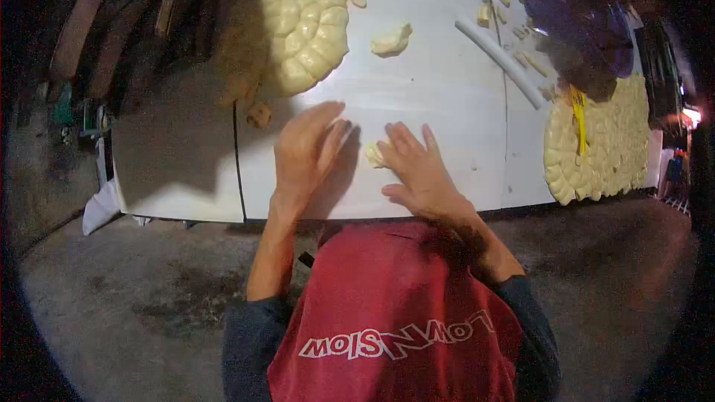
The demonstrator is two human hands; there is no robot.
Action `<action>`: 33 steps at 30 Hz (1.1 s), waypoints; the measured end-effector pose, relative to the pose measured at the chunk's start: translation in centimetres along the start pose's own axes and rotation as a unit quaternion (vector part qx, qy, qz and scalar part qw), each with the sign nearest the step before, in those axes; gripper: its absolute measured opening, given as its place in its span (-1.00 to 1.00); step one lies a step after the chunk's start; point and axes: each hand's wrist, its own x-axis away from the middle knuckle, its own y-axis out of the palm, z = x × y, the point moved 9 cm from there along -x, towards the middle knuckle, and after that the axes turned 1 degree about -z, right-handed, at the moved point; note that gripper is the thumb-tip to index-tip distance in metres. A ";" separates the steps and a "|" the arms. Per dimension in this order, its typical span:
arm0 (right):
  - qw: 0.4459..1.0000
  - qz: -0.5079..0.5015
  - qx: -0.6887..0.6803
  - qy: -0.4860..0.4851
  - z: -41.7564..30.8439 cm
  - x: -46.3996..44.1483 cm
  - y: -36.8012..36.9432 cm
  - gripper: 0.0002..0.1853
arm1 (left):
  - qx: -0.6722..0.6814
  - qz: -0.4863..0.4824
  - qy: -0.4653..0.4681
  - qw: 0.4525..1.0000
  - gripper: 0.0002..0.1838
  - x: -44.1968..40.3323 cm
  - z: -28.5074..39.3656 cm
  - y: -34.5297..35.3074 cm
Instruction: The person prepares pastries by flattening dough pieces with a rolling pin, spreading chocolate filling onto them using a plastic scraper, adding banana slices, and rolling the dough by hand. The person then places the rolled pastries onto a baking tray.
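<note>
My left hand (304, 150) is held edge-on just above the white tabletop, its fingers stretched out and nothing in its grasp. To the right of it, my right hand (424, 171) is spread palm down. A small lump of pale yellow dough (374, 155) lies against the fingers of my right hand, partly covered by them. Farther up the table sits a separate, larger dough piece (392, 41). Beyond my left hand is a broad cluster of rounded dough pieces (309, 30) pressed side by side.
A grey pipe-like rod (500, 64) lies slanted at the right, beside short dough strips (535, 64). Another dough cluster (596, 152) covers the table's right end, with a yellow tool (579, 120) on it. A dark seam (238, 164) crosses the tabletop (447, 97) at left.
</note>
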 end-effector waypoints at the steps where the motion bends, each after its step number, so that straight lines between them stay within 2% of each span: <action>1: 0.999 0.015 -0.028 0.032 0.8 0.5 -0.6 -0.10 | -0.022 0.005 0.045 0.999 -0.71 2.2 1.3 0.0; 2: 0.998 0.020 -0.050 0.020 0.8 0.6 -0.8 -0.06 | -0.030 -0.022 0.062 0.997 -0.73 3.5 3.3 0.6; 3: 0.997 0.025 -0.071 0.010 0.7 0.7 -1.2 -0.02 | -0.026 -0.058 0.055 0.996 -0.63 4.8 3.8 1.8; 4: 0.995 0.030 -0.091 0.000 0.4 0.7 -1.5 0.02 | -0.049 -0.139 0.068 0.987 -0.48 6.1 4.7 3.7; 5: 0.998 -0.064 -0.020 -0.007 -0.8 0.0 -0.2 0.02 | -0.097 -0.169 0.083 0.977 -0.39 7.2 5.0 5.6; 6: 0.997 -0.079 0.012 -0.013 -0.9 0.0 0.8 0.01 | -0.144 -0.199 0.098 0.964 -0.29 8.4 4.9 7.4; 9: 0.990 -0.105 0.087 -0.017 -0.5 0.4 2.7 -0.02 | -0.165 -0.242 0.050 0.955 -0.20 9.6 3.1 8.8; 12: 0.991 -0.103 0.088 0.007 0.0 1.0 1.8 -0.03 | -0.186 -0.231 0.057 0.953 -0.15 9.2 3.5 7.6; 16: 0.991 -0.105 0.084 0.016 0.3 1.7 1.1 -0.08 | -0.214 -0.266 0.074 0.937 -0.16 8.9 4.0 6.9; 17: 0.994 -0.095 0.043 0.015 0.3 1.5 0.6 -0.22 | -0.222 -0.290 0.063 0.929 -0.07 9.3 3.4 7.4; 19: 0.998 -0.042 -0.031 0.032 2.3 1.5 -2.1 -0.33 | -0.237 -0.262 0.077 0.932 -0.07 9.2 4.1 7.8; 21: 0.980 0.112 -0.090 0.136 5.1 1.8 -6.9 -0.52 | -0.224 -0.234 0.090 0.942 -0.06 8.9 5.2 8.5; 22: 0.977 0.201 0.034 0.067 7.0 2.6 -8.8 -0.55 | -0.216 -0.235 0.089 0.944 -0.05 9.2 5.5 9.4; 23: 0.921 0.286 -0.099 0.245 9.9 3.1 -11.6 -0.55 | -0.210 -0.235 0.086 0.945 -0.05 9.6 5.4 10.6; 24: 0.922 0.313 0.085 0.212 11.9 3.2 -13.5 -0.53 | -0.208 -0.236 0.082 0.946 -0.04 10.0 5.6 11.4; 26: 0.903 0.267 0.229 0.248 18.6 3.3 -13.8 -0.44 | -0.198 -0.226 0.072 0.951 -0.05 9.8 6.5 11.1; 28: 0.891 0.231 0.307 0.242 23.0 3.0 -13.1 -0.46 | -0.201 -0.232 0.072 0.949 -0.06 9.8 6.5 10.7; 30: 0.904 0.190 0.268 0.274 23.9 2.4 -13.4 -0.52 | -0.198 -0.238 0.064 0.949 -0.09 9.9 6.6 10.3; 33: 0.919 0.271 0.240 0.159 21.0 2.2 -13.7 -0.55 | -0.180 -0.236 0.063 0.953 -0.15 10.5 6.4 9.7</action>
